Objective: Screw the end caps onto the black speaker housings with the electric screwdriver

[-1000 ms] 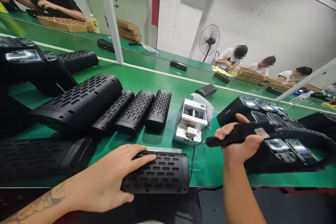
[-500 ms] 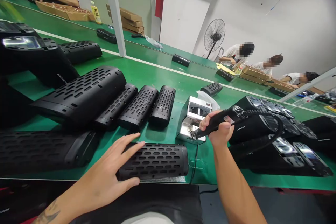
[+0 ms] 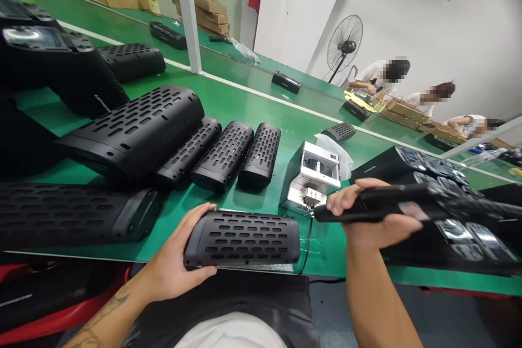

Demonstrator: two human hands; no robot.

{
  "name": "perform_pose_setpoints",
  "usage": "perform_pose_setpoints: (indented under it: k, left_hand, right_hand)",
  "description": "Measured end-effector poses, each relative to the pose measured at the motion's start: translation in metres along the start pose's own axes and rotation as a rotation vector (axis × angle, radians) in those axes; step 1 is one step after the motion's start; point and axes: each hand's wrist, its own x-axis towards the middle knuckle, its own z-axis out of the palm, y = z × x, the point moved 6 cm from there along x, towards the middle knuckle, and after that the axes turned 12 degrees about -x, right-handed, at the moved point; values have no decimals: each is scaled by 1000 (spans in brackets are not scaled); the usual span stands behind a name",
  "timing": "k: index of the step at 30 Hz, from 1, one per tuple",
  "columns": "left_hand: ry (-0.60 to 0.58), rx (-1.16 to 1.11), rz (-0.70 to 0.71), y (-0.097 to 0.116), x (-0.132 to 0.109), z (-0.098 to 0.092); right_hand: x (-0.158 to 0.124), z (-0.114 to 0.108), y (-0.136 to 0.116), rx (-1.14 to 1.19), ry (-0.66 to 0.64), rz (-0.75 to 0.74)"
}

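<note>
My left hand [image 3: 175,263] grips the left end of a black perforated speaker shell [image 3: 244,239] lying across the near edge of the green belt [image 3: 244,114]. My right hand [image 3: 375,223] is wrapped round a black electric screwdriver [image 3: 367,206], held level with its tip pointing left, just below a small white screw feeder box [image 3: 314,176]. The screwdriver's cable trails off to the right.
Several more black perforated shells [image 3: 220,155] lie in a row on the belt to the left, with larger ones [image 3: 134,130] beside them. Black speaker bodies with buttons [image 3: 440,179] are stacked at the right. Other people work at the far end near a standing fan [image 3: 345,46] and cardboard boxes [image 3: 207,11].
My right hand drew the screwdriver back from the feeder box and levelled it. My left hand shifted from lying flat on the shell to gripping its left end.
</note>
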Motion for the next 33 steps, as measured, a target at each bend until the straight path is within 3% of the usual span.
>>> perform_pose_setpoints:
  k: [5,10,13,17,22,27,31,33]
  left_hand:
    - [3,13,10,0,1,0]
    - [1,16,6,4,2,1]
    - [-7,9,-2,4,3,2]
    - [1,22,17,1,2,2]
    - [5,35,26,-2,2,2]
    - [0,24,24,5,3,2]
    - [-13,9,25,6,3,3]
    - [-18,4,33,3,2,4]
  right_hand:
    - [-25,10,-51,29,-151,38]
    - [-53,18,-68,-39,-184,33]
    - [-64,22,-63,-59,-197,41]
    - [-69,33,-55,15,-359,63]
    - [-70,34,-49,6,-252,107]
    - [-69,39,-39,66,-285,163]
    - [-74,44,-33,80,-442,155]
    - [-76,44,-29,95,-455,171]
